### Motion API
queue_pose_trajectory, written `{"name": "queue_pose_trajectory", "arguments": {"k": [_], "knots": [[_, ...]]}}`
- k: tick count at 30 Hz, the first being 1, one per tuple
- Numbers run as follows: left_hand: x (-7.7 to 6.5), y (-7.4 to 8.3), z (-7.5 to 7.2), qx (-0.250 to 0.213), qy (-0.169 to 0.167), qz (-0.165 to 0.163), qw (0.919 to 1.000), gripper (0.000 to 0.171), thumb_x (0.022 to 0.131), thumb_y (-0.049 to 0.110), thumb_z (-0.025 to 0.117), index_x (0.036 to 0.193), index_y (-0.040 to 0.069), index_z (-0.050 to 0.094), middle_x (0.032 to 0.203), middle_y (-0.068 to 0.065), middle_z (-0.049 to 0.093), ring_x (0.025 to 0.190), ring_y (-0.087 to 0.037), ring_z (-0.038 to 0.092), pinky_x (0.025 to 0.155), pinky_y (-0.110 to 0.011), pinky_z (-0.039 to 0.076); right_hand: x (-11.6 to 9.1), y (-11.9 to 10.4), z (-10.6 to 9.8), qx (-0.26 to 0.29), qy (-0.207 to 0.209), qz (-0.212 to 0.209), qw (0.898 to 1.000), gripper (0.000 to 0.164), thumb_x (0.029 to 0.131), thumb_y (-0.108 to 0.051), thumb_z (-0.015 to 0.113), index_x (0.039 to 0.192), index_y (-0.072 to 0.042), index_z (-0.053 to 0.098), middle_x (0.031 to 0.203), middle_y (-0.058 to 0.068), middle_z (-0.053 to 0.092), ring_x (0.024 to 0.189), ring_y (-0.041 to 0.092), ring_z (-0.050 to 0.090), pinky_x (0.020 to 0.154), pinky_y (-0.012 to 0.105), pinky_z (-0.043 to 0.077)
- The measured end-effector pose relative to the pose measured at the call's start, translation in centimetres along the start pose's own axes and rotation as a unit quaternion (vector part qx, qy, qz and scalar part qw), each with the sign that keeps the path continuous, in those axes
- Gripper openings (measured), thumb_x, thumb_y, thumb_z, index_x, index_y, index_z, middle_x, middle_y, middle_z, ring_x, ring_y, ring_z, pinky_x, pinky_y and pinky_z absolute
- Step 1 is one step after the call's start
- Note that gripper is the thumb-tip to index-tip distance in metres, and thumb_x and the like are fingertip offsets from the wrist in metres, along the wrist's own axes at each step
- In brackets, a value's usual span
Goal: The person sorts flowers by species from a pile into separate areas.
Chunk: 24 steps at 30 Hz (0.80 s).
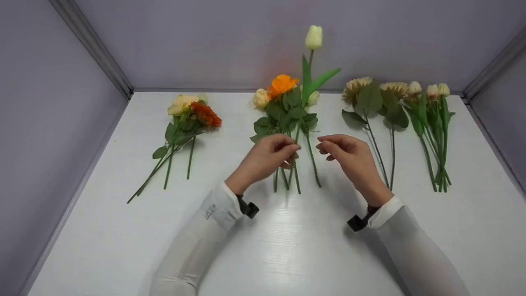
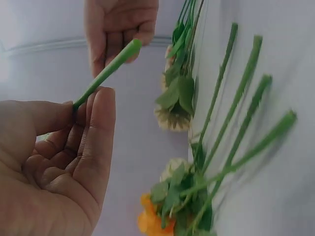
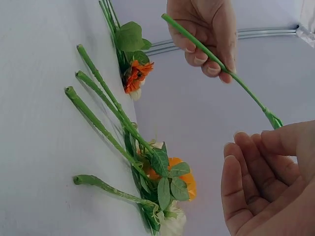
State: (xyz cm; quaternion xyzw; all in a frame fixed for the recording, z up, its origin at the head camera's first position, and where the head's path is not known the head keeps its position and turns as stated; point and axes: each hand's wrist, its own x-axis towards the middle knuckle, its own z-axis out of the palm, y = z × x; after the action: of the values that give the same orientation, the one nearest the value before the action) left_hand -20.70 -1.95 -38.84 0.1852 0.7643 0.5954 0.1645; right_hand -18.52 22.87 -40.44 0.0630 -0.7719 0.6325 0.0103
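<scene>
A white tulip (image 1: 314, 38) with long green leaves stands upright above the middle bunch. My left hand (image 1: 271, 158) pinches its green stem between thumb and fingers; the lower end sticks out past the fingertips in the left wrist view (image 2: 110, 69). Just right of that stem, my right hand (image 1: 347, 158) hovers with its fingers loosely bent and nothing in them. In the right wrist view the tulip's leaf base (image 3: 272, 118) passes behind the right thumb. Behind the left hand lies a bunch with an orange rose (image 1: 282, 84), pale blooms and several green stems.
To the left on the white table (image 1: 271, 246) lie a cream flower (image 1: 183, 105) and a rust-red flower (image 1: 206, 114). On the right are beige flowers (image 1: 356, 88) with broad leaves and a group of pale tulips (image 1: 432, 91). Grey panels (image 1: 197, 45) wall the table.
</scene>
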Motion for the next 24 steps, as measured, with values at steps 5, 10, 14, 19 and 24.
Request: {"name": "queue_pose_trajectory", "arguments": {"k": [5, 10, 14, 19, 24], "knots": [[1.1, 0.4, 3.3, 0.008, -0.043, 0.028, 0.9987, 0.019, 0.103, 0.028, 0.065, 0.11, 0.012, 0.072, 0.093, -0.004, 0.072, 0.083, -0.019, 0.071, 0.077, -0.039, 0.062, -0.1, -0.3, -0.5, 0.07, 0.023, -0.012, 0.997, 0.04, 0.098, -0.034, 0.072, 0.124, -0.004, 0.073, 0.113, 0.014, 0.073, 0.103, 0.028, 0.066, 0.085, 0.033, 0.056], [1.6, 0.3, 5.0, 0.017, -0.065, 0.033, 0.9972, 0.015, 0.103, 0.027, 0.065, 0.107, 0.015, 0.072, 0.092, -0.001, 0.072, 0.082, -0.016, 0.071, 0.076, -0.038, 0.062, -0.2, -0.3, -0.8, 0.147, 0.044, -0.011, 0.988, 0.036, 0.096, -0.023, 0.075, 0.119, 0.004, 0.071, 0.109, 0.015, 0.073, 0.1, 0.027, 0.066, 0.083, 0.033, 0.056], [1.5, 0.0, 5.4, 0.006, -0.064, 0.029, 0.9975, 0.018, 0.102, 0.026, 0.067, 0.11, 0.011, 0.074, 0.096, -0.005, 0.073, 0.081, -0.017, 0.071, 0.075, -0.035, 0.062, -0.2, -0.3, -0.7, 0.158, 0.056, -0.011, 0.986, 0.034, 0.095, -0.02, 0.077, 0.115, 0.006, 0.07, 0.102, 0.013, 0.073, 0.095, 0.026, 0.066, 0.079, 0.033, 0.056], [1.5, -0.1, 5.4, 0.011, -0.081, 0.018, 0.9965, 0.017, 0.099, 0.024, 0.072, 0.109, 0.011, 0.075, 0.095, -0.003, 0.075, 0.081, -0.018, 0.073, 0.079, -0.04, 0.061, 0.0, -0.3, -1.0, 0.168, 0.085, -0.021, 0.982, 0.034, 0.094, -0.019, 0.078, 0.114, 0.007, 0.07, 0.099, 0.013, 0.072, 0.092, 0.025, 0.067, 0.077, 0.032, 0.057], [1.3, -0.2, 5.5, 0.024, -0.089, 0.016, 0.9956, 0.013, 0.098, 0.024, 0.072, 0.107, 0.014, 0.074, 0.093, -0.001, 0.074, 0.079, -0.016, 0.072, 0.081, -0.045, 0.06, 0.0, -0.1, -1.0, 0.183, 0.09, -0.019, 0.979, 0.036, 0.093, -0.019, 0.078, 0.116, 0.007, 0.069, 0.099, 0.013, 0.071, 0.09, 0.024, 0.067, 0.077, 0.031, 0.057]]}}
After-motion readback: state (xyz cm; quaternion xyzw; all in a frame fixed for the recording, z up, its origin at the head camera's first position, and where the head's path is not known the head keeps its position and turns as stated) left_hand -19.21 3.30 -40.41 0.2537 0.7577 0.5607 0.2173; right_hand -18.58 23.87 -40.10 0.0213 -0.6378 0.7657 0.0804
